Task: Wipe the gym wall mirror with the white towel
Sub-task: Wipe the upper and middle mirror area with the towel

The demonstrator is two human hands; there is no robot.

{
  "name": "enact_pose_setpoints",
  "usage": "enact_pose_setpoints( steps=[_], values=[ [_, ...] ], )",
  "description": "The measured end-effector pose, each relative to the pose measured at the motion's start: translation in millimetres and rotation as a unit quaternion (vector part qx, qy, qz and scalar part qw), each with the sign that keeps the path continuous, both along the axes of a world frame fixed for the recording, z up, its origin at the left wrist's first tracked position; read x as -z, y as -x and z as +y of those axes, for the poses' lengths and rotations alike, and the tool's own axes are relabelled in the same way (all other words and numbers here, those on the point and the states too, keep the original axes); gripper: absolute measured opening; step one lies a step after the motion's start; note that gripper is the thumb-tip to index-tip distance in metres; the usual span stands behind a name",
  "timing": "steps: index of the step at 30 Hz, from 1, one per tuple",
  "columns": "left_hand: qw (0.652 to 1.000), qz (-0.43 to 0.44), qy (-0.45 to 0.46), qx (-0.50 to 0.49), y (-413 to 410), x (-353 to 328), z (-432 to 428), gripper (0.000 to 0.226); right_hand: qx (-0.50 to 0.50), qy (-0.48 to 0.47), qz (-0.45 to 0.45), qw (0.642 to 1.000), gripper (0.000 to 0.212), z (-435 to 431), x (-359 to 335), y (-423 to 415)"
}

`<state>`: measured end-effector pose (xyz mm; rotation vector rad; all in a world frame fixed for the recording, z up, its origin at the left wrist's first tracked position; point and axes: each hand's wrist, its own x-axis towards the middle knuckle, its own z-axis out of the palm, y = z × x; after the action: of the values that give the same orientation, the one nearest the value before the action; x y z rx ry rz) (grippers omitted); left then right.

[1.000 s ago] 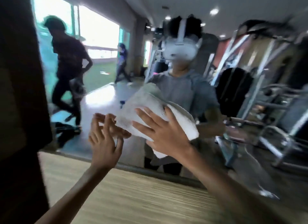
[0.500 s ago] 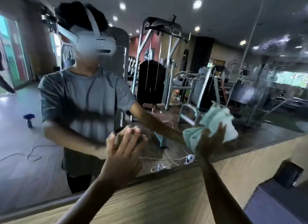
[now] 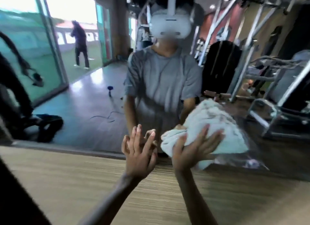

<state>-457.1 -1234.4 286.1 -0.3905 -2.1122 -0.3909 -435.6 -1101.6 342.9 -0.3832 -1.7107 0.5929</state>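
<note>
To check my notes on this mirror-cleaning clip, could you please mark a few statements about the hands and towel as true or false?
1. The right hand presses the white towel against the mirror. True.
2. The left hand holds a spray bottle. False: it holds nothing, its fingers straight at the glass.
3. The towel is by the mirror's lower edge. True.
4. A tiled wall lies below the mirror. False: a wood-grain panel does.
</note>
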Motion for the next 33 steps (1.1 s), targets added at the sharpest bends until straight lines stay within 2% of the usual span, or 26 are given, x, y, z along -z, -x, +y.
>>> enact_pose_setpoints(
  steps=[2,4,6,8,10,12,15,16,18,20,22,25,27,30,33],
  values=[
    [0.995,-0.047,-0.071,-0.044,-0.1,4.9,-39.4,0.062,-0.040,-0.112,-0.023,0.993,0.067,-40.5,14.7,9.3],
    [0.986,-0.086,-0.122,-0.074,2.5,9.4,-83.9,0.059,-0.062,-0.293,-0.045,0.953,0.063,-94.7,27.3,19.4],
    [0.966,-0.135,-0.189,-0.115,5.2,13.6,-129.3,0.061,-0.083,-0.401,-0.053,0.911,0.056,-144.9,20.6,34.2],
    [0.927,-0.162,-0.291,-0.173,10.5,16.6,-171.1,0.068,-0.098,-0.495,-0.049,0.862,0.053,-195.9,7.7,49.4],
    [0.877,-0.214,-0.363,-0.231,10.0,19.8,-213.2,0.078,-0.119,-0.593,-0.097,0.790,0.061,-256.5,-4.6,56.4],
    [0.852,-0.281,-0.360,-0.256,2.2,26.1,-247.4,0.074,-0.129,-0.666,-0.158,0.717,0.063,-310.6,-2.9,64.8],
    [0.859,-0.329,-0.295,-0.259,-17.9,40.2,-285.1,0.062,-0.137,-0.755,-0.181,0.616,0.057,-366.8,11.9,67.5],
    [0.858,-0.329,-0.300,-0.255,-24.7,43.7,-292.8,0.061,-0.137,-0.769,-0.190,0.594,0.056,-375.6,15.6,66.1],
    [0.849,-0.325,-0.328,-0.256,-35.5,49.2,-301.1,0.061,-0.146,-0.784,-0.186,0.574,0.053,-375.2,16.5,61.8],
    [0.860,-0.315,-0.313,-0.252,-40.7,51.2,-302.6,0.060,-0.157,-0.779,-0.166,0.583,0.052,-356.0,11.9,58.5],
    [0.886,-0.291,-0.279,-0.227,-41.3,50.7,-294.1,0.057,-0.175,-0.766,-0.143,0.602,0.049,-319.4,13.1,55.1],
    [0.935,-0.236,-0.230,-0.134,-38.1,42.5,-257.1,0.057,-0.221,-0.724,-0.106,0.645,0.038,-230.5,28.0,46.6],
    [0.956,-0.218,-0.187,-0.053,-36.2,37.7,-218.1,0.056,-0.230,-0.671,-0.081,0.700,0.032,-159.7,37.2,30.9],
    [0.975,-0.165,-0.135,0.069,-40.2,28.6,-143.1,0.049,-0.199,-0.561,-0.095,0.798,0.030,-64.9,44.7,-7.6],
    [0.971,-0.094,-0.092,0.198,-50.2,23.5,-63.5,0.039,-0.160,-0.423,-0.177,0.874,0.039,8.7,47.4,-60.5]
  ],
)
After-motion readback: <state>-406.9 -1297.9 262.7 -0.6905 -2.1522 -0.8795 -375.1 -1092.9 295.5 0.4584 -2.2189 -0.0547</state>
